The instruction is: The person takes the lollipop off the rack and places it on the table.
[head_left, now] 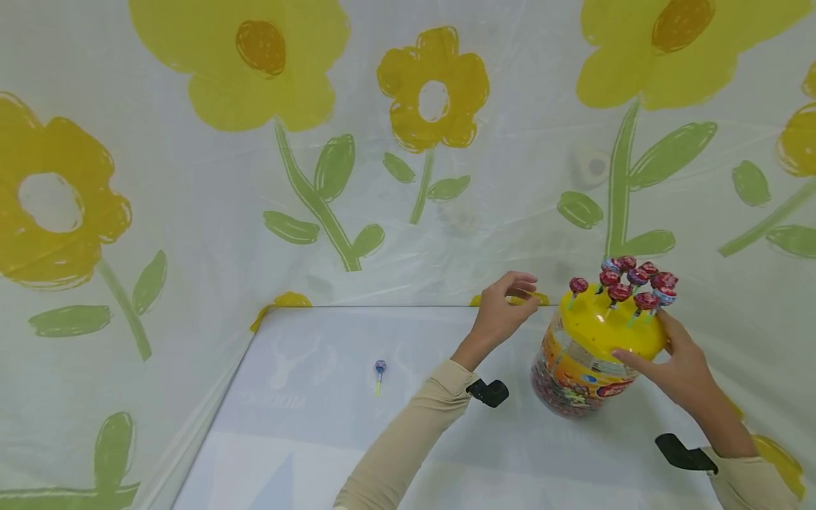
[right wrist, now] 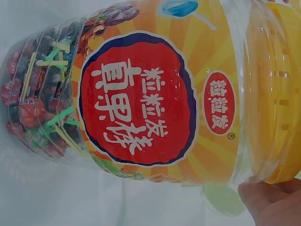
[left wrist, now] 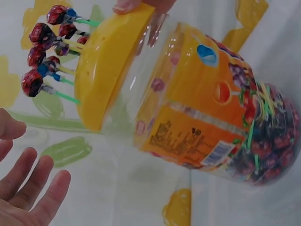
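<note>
A large clear candy jar (head_left: pixel 576 368) with an orange label stands tilted at the right side of the table. Its yellow lid (head_left: pixel 596 329) carries several wrapped lollipops (head_left: pixel 618 292), sticks down in the top. More lollipops fill the lower part of the jar, seen in the right wrist view. My right hand (head_left: pixel 685 368) grips the lid's rim from the right, thumb in front and fingers behind. To the left of the lid hovers my left hand (head_left: pixel 500 312), its fingers loosely bent and nothing between them in the left wrist view.
One loose lollipop (head_left: pixel 380 367) lies on the white table (head_left: pixel 306 418), left of the jar. A white curtain (head_left: pixel 210 212) printed with yellow flowers hangs behind the table's back edge. Each wrist wears a black camera mount (head_left: pixel 489 392).
</note>
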Available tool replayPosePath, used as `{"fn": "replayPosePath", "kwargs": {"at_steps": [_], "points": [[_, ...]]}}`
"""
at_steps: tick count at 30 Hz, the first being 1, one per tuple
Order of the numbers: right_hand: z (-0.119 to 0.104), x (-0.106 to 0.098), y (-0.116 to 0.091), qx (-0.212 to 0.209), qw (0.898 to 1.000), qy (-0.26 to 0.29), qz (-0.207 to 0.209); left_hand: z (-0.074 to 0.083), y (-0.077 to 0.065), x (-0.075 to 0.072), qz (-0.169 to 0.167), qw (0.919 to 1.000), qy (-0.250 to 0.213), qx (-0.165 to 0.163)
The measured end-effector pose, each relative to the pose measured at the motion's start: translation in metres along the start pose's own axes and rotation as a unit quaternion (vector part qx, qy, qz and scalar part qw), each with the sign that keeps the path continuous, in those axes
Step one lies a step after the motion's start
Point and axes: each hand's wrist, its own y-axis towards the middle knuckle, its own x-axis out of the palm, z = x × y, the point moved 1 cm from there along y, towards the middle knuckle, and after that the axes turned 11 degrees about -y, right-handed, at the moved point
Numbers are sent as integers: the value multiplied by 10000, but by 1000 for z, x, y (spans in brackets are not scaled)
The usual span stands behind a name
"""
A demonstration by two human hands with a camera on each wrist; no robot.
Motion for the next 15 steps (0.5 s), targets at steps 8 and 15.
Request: {"fn": "replayPosePath", "kwargs": {"at_steps": [8, 15], "points": [[2, 2, 1, -17, 9999, 108, 77, 0, 7, 18, -220, 9997, 123, -47], [4, 3, 2, 35, 9999, 94, 66, 2, 10, 38, -437, 9988, 202, -10]]}}
